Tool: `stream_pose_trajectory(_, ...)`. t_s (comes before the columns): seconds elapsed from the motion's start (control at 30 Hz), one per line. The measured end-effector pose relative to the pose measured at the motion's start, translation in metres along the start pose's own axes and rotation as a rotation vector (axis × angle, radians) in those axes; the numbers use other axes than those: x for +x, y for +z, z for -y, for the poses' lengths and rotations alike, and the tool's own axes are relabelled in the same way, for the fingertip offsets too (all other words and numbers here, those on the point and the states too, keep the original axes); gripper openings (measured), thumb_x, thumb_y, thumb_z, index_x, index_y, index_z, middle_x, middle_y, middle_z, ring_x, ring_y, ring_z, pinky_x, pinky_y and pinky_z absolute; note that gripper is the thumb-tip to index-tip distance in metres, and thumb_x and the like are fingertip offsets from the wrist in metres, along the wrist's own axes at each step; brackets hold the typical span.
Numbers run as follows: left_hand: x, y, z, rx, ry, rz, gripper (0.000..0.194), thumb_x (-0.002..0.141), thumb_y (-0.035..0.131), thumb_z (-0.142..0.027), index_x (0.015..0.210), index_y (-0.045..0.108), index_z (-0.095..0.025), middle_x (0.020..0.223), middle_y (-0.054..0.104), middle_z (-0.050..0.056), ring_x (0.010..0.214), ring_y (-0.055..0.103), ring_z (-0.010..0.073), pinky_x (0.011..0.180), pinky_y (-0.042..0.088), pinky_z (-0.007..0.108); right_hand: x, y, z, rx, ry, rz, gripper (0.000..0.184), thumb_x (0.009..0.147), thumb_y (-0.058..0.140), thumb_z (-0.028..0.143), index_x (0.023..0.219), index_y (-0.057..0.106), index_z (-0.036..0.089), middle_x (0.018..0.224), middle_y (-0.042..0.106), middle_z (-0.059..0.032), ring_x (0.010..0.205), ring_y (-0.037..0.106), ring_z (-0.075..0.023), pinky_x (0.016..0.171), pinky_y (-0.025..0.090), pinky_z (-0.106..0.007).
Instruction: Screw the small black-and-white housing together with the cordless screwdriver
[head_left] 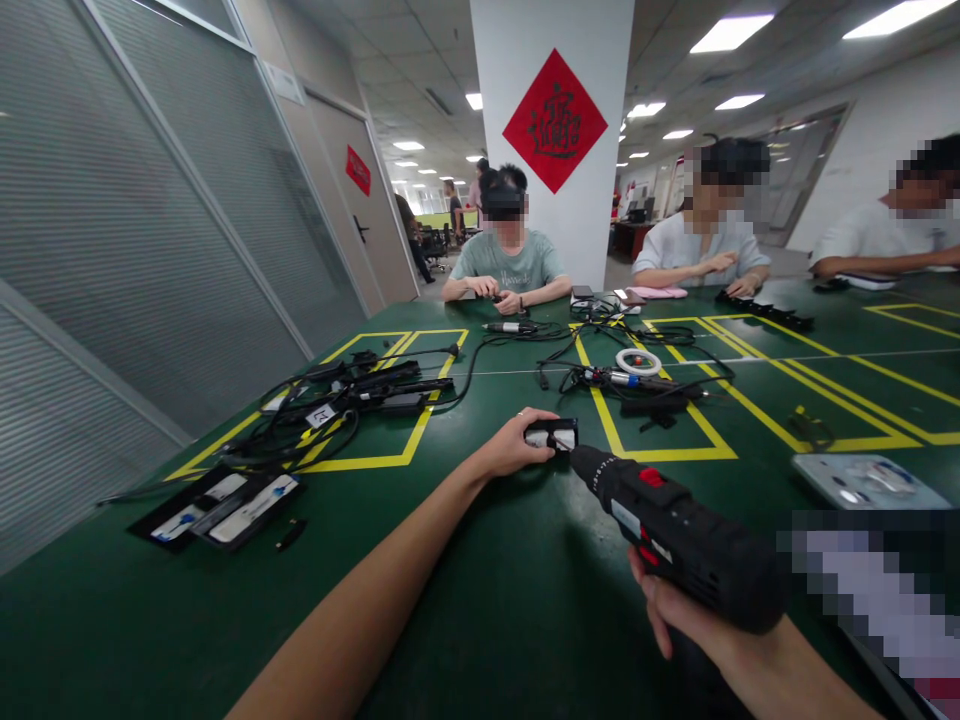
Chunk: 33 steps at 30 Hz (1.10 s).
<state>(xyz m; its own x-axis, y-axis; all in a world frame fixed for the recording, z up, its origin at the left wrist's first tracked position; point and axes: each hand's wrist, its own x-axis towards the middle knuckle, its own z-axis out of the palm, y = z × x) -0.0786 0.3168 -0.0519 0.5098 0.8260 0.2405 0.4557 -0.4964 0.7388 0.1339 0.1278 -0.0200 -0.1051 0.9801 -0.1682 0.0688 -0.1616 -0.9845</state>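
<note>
My left hand [519, 444] grips a small black-and-white box-shaped part [541, 438] on the green table, fingers over its top and thumb at its near side. In my right hand [679, 605] is a black cordless drill [675, 530] with red buttons, its handle wrapped by my fingers. The drill's chuck points away and left, and its thin bit reaches the face of the part. Whether the bit sits in a screw is too small to tell.
A heap of black cables and parts [367, 385] lies left, near two flat black-and-white panels [251, 508]. Farther right are a screwdriver-like tool [622, 379], a white ring [638, 362] and a clear case [870, 480]. Several people sit across the green table [480, 590].
</note>
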Motion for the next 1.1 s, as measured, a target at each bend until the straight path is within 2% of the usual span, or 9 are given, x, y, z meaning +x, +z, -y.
stream_pose_trajectory(0.13,0.0,-0.001,-0.001,-0.013,-0.01,0.005,0.054,0.064,0.066,-0.023,0.116,0.052,-0.02,0.111,0.052,0.006,0.1,0.052,0.0195,0.092,0.04,0.033,0.001,-0.001,-0.008,0.026,0.035,-0.015,0.034,0.065,0.064,0.047,0.081,0.051,0.02,0.068,0.059,0.0007,0.039,0.053,-0.0118,0.041,0.047,-0.029)
stream_pose_trajectory(0.33,0.0,-0.001,0.001,-0.017,-0.001,0.013,0.054,0.065,0.066,-0.023,0.116,0.052,-0.021,0.112,0.051,0.006,0.1,0.051,0.0196,0.092,0.04,0.034,-0.003,-0.003,-0.003,-0.039,0.066,0.003,0.029,0.069,0.062,0.047,0.076,0.053,0.02,0.047,0.049,0.005,0.041,0.054,-0.0145,0.045,0.05,-0.03)
stream_pose_trajectory(0.53,0.001,0.001,0.002,-0.03,0.0,0.006,0.052,0.066,0.065,-0.023,0.116,0.052,-0.02,0.11,0.052,0.005,0.098,0.051,0.0186,0.09,0.041,0.032,-0.007,0.002,0.005,-0.088,0.034,-0.05,0.027,0.072,0.059,0.045,0.079,0.052,0.02,0.045,0.05,0.0049,0.042,0.055,-0.0151,0.043,0.049,-0.029)
stream_pose_trajectory(0.67,0.001,0.0,0.0,-0.025,-0.003,0.009,0.052,0.066,0.065,-0.024,0.116,0.052,-0.02,0.108,0.052,0.005,0.097,0.051,0.0188,0.09,0.041,0.033,-0.006,0.001,0.005,-0.096,-0.006,-0.013,0.028,0.073,0.058,0.047,0.077,0.051,0.02,0.043,0.05,0.0045,0.04,0.053,-0.0135,0.042,0.048,-0.027)
stream_pose_trajectory(0.83,0.0,-0.001,0.0,-0.027,0.0,0.023,0.051,0.067,0.065,-0.024,0.116,0.052,-0.021,0.109,0.052,0.005,0.096,0.051,0.0183,0.088,0.042,0.031,-0.002,-0.002,-0.002,-0.078,0.027,0.036,0.027,0.072,0.06,0.045,0.076,0.054,0.02,0.044,0.05,0.0043,0.041,0.054,-0.0141,0.044,0.049,-0.028)
stream_pose_trajectory(1.1,0.0,-0.001,0.001,-0.024,-0.008,0.02,0.051,0.067,0.065,-0.026,0.116,0.052,-0.021,0.11,0.051,0.005,0.096,0.052,0.0181,0.089,0.041,0.031,-0.003,-0.003,-0.001,-0.058,0.052,0.03,0.029,0.07,0.063,0.045,0.08,0.057,0.018,0.052,0.056,0.0017,0.042,0.055,-0.0137,0.046,0.05,-0.029)
